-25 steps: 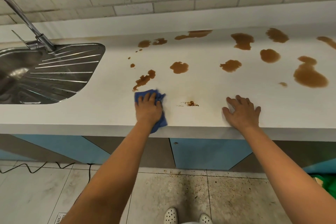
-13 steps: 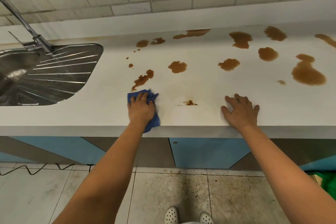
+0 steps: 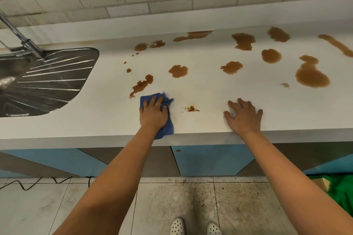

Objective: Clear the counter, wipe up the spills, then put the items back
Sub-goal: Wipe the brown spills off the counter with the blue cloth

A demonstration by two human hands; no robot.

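My left hand (image 3: 153,113) presses flat on a blue cloth (image 3: 167,127) near the front edge of the white counter (image 3: 107,105). Just beyond the cloth lies an elongated brown spill (image 3: 142,85). Several more brown puddles spread over the counter's middle and right, the largest one (image 3: 311,76) at the far right. A small patch of brown crumbs (image 3: 192,108) sits to the right of the cloth. Flat on the counter near the front edge rests my right hand (image 3: 244,117), fingers spread and holding nothing.
A steel sink with a ribbed drainboard (image 3: 47,82) and a tap (image 3: 21,38) is set into the counter at the left. A tiled wall rises behind. Below are blue cabinet fronts (image 3: 210,160), a speckled floor, a black cable (image 3: 28,183) and something green (image 3: 340,191) at the lower right.
My left hand slid the cloth a little left, then back toward the right, staying near the front edge. My right hand has stayed put.
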